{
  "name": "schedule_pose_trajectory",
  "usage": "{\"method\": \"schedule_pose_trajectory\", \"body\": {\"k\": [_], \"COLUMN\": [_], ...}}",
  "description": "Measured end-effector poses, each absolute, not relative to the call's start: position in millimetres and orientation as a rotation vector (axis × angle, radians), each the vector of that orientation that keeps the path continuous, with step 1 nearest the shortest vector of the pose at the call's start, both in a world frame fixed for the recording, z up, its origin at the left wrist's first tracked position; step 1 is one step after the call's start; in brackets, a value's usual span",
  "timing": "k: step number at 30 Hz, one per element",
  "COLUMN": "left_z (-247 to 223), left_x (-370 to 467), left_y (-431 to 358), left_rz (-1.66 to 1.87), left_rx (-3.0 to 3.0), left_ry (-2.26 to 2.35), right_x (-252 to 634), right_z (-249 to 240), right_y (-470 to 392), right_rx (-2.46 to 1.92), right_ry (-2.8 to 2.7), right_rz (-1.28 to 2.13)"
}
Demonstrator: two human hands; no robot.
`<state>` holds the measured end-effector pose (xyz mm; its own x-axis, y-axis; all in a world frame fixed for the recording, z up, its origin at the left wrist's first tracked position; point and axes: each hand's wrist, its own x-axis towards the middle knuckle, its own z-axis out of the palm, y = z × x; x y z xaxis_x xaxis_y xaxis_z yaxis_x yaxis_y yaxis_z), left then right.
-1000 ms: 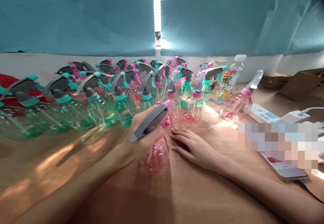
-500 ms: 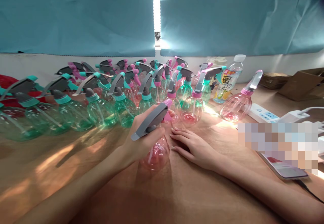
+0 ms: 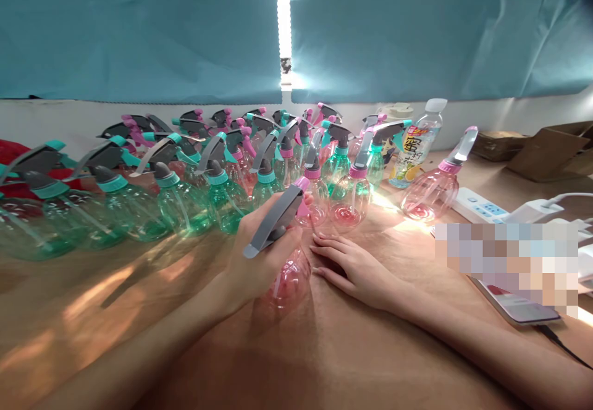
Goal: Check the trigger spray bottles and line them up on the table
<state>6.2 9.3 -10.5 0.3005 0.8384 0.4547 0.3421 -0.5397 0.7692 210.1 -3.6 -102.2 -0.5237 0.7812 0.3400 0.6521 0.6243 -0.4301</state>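
My left hand (image 3: 259, 255) is wrapped round the neck of a pink spray bottle (image 3: 290, 280) at the middle of the table. Its grey and pink spray head (image 3: 275, 218) sticks out above my fingers, the long lever towards me. Just right of the bottle, my right hand (image 3: 352, 268) lies on the table with its fingers apart, holding nothing. Behind both hands stand rows of spray bottles, among them a green one (image 3: 227, 203) and a pink one (image 3: 349, 200). Another pink bottle (image 3: 430, 192) leans at the right.
A drink bottle (image 3: 414, 144) stands at the back right. Near it are a power strip (image 3: 479, 206) with plugs, a phone (image 3: 519, 305) on a cable and a cardboard box (image 3: 551, 150). Red cloth (image 3: 18, 150) shows at the far left.
The spray head in my left hand has tilted slightly, its nozzle a little further left and up. My right hand has stayed in place.
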Motion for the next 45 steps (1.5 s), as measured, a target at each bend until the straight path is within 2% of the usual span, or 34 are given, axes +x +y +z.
{"method": "schedule_pose_trajectory", "body": {"k": [45], "left_z": [-6.9], "left_x": [9.6], "left_y": [11.6], "left_rz": [1.151], "left_rx": [1.945], "left_ry": [0.954], "right_x": [210.8], "right_z": [-103.9], "right_y": [-3.0], "right_rx": [-1.108], "right_ry": [-2.341], "right_rz": [0.34]}}
